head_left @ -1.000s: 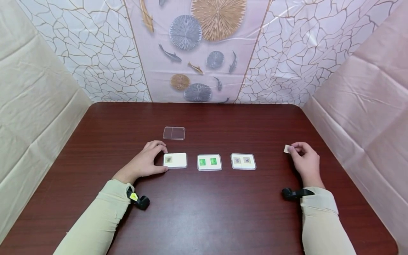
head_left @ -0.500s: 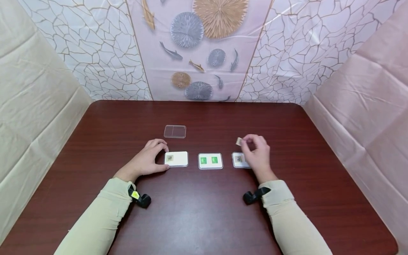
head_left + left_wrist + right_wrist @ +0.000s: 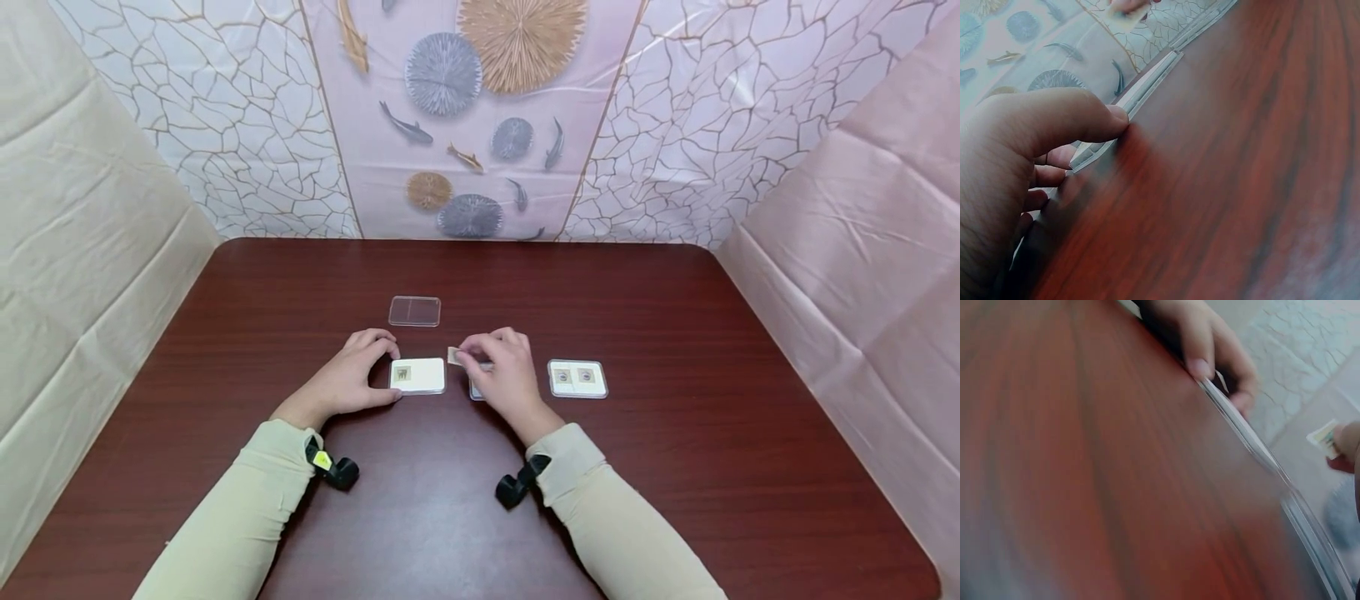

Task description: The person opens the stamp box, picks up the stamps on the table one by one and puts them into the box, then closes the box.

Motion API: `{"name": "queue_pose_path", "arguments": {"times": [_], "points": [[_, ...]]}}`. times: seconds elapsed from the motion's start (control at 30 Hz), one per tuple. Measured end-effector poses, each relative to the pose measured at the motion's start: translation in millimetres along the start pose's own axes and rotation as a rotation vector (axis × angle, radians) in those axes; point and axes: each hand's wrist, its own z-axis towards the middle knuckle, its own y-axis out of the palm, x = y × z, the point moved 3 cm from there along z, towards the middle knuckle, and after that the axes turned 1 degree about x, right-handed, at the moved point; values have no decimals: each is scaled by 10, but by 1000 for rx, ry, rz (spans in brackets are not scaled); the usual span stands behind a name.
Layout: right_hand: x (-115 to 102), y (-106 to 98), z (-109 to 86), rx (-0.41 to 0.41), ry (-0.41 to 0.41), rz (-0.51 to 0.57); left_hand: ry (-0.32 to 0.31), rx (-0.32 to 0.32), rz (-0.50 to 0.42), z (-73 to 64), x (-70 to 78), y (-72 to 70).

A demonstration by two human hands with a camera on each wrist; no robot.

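My left hand (image 3: 347, 375) holds a flat clear case (image 3: 429, 377) by its left end on the table, thumb at the near edge and fingers at the far edge. On the case's white insert sits one small brownish stamp (image 3: 403, 374) at the left; the insert's right half is bare. Raised over the middle case (image 3: 476, 392), my right hand (image 3: 504, 375) pinches a small pale stamp (image 3: 453, 356) between thumb and fingertips. That stamp (image 3: 1324, 439) shows a printed picture in the right wrist view. Most of the middle case is hidden under the right hand.
A third case (image 3: 578, 392) with two greyish stamps lies to the right in the same row. Behind the left case lies a transparent lid (image 3: 415, 312). The dark red-brown table (image 3: 675, 500) is bounded by cloth-covered walls (image 3: 840, 200) at the back and sides.
My right hand has swept left with the stamp, from the table's right side past the right case to the middle case. The left hand has stayed at its case.
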Motion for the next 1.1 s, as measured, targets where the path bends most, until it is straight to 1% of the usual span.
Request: {"name": "queue_pose_path", "arguments": {"times": [0.1,0.2,0.3,0.43,0.53,0.77,0.9,1.1], "points": [[-107,116,1,-53,59,-59,-6,-5,-2,-10,0,5],[-169,194,4,-80,98,-112,-8,-7,-5,-10,8,10],[-211,244,9,-109,104,-140,-2,-3,-1,0,11,14],[-248,294,10,-172,103,-188,4,0,3,15,8,22],[-268,313,13,-203,79,-233,4,0,3,21,9,25],[-314,327,21,-237,-49,-368,3,3,-1,22,9,14],[-315,352,22,-272,-70,-405,0,5,5,14,-6,4],[-321,379,25,-307,-73,-410,8,9,13,3,-25,2]]}}
